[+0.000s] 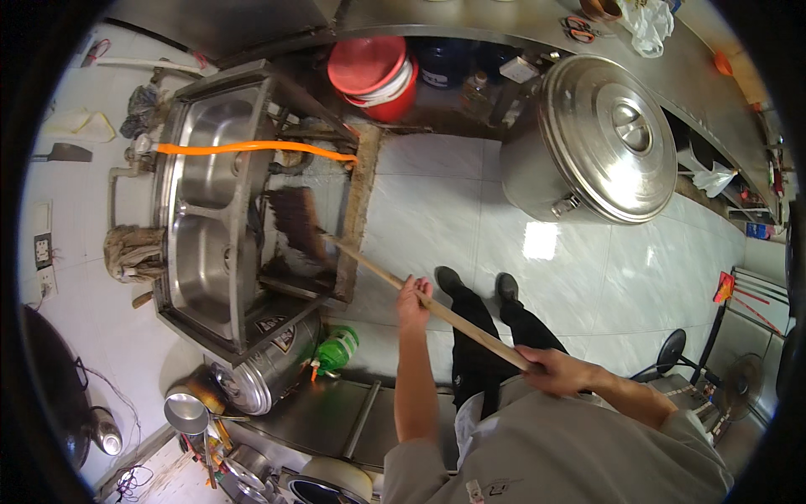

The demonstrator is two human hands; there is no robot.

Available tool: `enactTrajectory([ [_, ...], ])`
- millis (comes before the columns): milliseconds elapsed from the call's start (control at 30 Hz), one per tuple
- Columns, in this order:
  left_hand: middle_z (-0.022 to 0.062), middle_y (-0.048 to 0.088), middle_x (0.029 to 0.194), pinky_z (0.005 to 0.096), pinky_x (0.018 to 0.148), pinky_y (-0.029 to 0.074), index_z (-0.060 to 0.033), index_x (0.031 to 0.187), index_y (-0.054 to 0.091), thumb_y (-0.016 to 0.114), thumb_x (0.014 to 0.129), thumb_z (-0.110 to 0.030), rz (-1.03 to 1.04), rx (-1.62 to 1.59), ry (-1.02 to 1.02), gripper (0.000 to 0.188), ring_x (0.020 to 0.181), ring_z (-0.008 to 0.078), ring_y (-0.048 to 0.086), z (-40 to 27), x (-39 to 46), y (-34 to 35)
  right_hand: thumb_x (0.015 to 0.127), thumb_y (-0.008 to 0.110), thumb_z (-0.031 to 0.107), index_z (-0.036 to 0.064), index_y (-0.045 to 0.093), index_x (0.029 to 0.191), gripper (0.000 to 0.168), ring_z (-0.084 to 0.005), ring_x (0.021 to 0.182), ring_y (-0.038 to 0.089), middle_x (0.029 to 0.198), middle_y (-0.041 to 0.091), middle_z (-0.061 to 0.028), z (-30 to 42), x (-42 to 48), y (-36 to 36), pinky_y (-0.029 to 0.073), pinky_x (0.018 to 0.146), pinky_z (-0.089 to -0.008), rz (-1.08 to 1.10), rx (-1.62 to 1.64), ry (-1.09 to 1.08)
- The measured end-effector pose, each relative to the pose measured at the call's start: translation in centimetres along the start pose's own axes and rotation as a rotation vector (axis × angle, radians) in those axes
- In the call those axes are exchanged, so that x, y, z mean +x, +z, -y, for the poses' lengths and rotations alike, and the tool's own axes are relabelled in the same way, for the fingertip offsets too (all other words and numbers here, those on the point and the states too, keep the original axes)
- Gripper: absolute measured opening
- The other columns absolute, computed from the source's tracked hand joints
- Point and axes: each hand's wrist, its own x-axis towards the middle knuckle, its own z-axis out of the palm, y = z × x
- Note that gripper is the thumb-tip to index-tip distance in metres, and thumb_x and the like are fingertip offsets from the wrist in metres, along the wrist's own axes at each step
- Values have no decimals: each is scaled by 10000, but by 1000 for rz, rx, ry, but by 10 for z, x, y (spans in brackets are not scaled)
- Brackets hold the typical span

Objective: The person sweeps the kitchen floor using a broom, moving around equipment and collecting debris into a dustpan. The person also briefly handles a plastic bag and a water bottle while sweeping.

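A long wooden-handled broom [463, 327] slants across the view. My left hand [414, 298] is closed around the middle of its handle, and my right hand [540, 366] grips the handle's upper end near my waist. The dark, blurred bristle head [296, 223] lies beneath the front of a double-bowl stainless steel sink [203, 217], inside a raised floor edging [359, 233]. An orange hose [252, 146] runs from the tap over the sink, its end at the edging. My shoes stand on the pale tiled floor [428, 233], to the right of the edging.
A large lidded steel pot [589, 142] stands on the floor at upper right. Red buckets [371, 75] sit under the steel counter [441, 16]. A green bottle [338, 348] and a metal drum [283, 353] are near the sink's lower corner. A fan [743, 381] is at right.
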Motion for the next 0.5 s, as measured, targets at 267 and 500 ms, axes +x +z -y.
enactTrajectory([
  [267,2,490,686,255,519,482,-92,782,481,478,927,-260,260,-210,-259,222,576,118,512,-45,40,-11,835,538,71,52,479,870,70,-101,475,404,602,429,-18,80,127,43,316,410,-249,-42,653,-65],
  [500,-30,407,631,211,470,394,-118,712,419,504,929,-275,201,-238,-316,281,502,78,395,-60,44,71,819,558,94,47,509,940,140,-102,408,413,563,450,-26,148,123,17,294,348,-255,-196,408,31],
])
